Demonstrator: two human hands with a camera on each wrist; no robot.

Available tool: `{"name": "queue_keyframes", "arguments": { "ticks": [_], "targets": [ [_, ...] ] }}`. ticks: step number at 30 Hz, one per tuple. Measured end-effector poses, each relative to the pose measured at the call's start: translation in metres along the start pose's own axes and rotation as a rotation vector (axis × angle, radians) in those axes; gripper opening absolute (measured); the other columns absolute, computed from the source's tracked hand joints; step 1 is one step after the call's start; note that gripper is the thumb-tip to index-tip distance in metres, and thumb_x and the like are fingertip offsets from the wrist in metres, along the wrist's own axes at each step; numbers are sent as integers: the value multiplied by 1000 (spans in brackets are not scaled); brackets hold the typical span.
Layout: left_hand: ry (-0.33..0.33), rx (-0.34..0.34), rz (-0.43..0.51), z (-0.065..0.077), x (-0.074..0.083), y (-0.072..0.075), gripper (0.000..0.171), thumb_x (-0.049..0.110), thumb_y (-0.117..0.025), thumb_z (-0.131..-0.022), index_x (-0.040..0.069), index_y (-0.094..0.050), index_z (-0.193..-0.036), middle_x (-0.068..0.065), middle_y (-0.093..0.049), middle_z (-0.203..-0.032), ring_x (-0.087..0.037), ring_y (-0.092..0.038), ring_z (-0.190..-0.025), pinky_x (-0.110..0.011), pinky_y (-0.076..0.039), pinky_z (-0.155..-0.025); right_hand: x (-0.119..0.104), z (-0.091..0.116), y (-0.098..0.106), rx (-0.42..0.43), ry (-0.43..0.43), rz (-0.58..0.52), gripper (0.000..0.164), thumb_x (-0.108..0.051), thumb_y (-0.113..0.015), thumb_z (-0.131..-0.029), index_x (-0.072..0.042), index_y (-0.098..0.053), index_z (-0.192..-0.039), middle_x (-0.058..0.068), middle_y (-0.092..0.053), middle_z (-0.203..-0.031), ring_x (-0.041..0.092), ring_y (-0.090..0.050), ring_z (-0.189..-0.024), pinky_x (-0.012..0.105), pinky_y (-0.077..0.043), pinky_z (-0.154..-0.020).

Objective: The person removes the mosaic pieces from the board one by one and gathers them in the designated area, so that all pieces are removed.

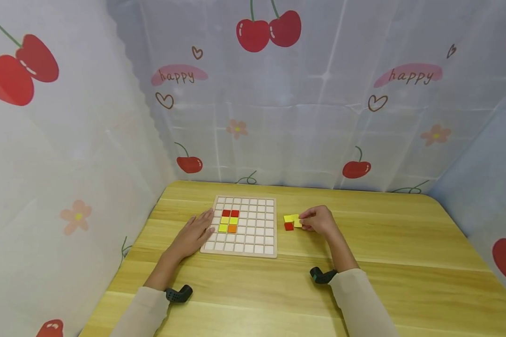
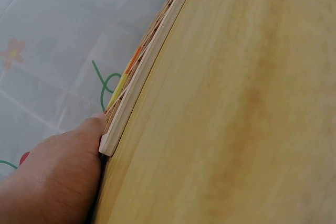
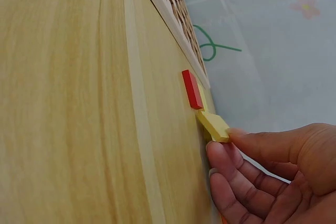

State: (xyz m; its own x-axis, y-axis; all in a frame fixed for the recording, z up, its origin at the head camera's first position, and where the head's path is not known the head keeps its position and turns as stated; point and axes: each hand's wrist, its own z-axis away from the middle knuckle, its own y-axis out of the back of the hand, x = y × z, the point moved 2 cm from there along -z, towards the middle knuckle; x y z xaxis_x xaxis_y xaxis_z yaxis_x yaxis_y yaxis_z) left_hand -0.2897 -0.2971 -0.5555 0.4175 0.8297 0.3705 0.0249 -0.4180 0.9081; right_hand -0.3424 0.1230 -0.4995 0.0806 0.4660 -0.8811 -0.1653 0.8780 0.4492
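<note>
A wooden grid board (image 1: pixel 257 238) lies on the table, with red, yellow and orange square tiles set in several of its left cells. My left hand (image 1: pixel 192 235) rests at the board's left edge, fingers straight and touching the frame. To the right of the board, my right hand (image 1: pixel 319 220) pinches a yellow tile (image 3: pixel 214 126) between thumb and fingers; the tile is tilted in the right wrist view. Beside it on the table lie a red tile (image 1: pixel 288 226) and another yellow tile (image 1: pixel 287 218).
The wooden table (image 1: pixel 253 290) has rounded far corners. A printed curtain (image 1: pixel 278 117) with cherries and flowers hangs behind it and along both sides. Each wrist wears a black camera mount, the left one (image 1: pixel 179 294) and the right one (image 1: pixel 322 275).
</note>
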Motion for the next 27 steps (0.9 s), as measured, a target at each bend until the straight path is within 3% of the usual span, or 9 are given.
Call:
{"name": "queue_keyframes", "arguments": {
  "ticks": [27],
  "targets": [
    [4, -6, 5, -1, 0, 1, 62, 40, -41, -110, 6, -28, -160, -7, -24, -167, -26, -21, -154, -55, -13, -123, 0, 1, -2, -1, 16, 30, 12, 4, -71, -91, 11, -72, -101, 18, -72, -89, 23, -72, -75, 34, -61, -67]
  ]
}}
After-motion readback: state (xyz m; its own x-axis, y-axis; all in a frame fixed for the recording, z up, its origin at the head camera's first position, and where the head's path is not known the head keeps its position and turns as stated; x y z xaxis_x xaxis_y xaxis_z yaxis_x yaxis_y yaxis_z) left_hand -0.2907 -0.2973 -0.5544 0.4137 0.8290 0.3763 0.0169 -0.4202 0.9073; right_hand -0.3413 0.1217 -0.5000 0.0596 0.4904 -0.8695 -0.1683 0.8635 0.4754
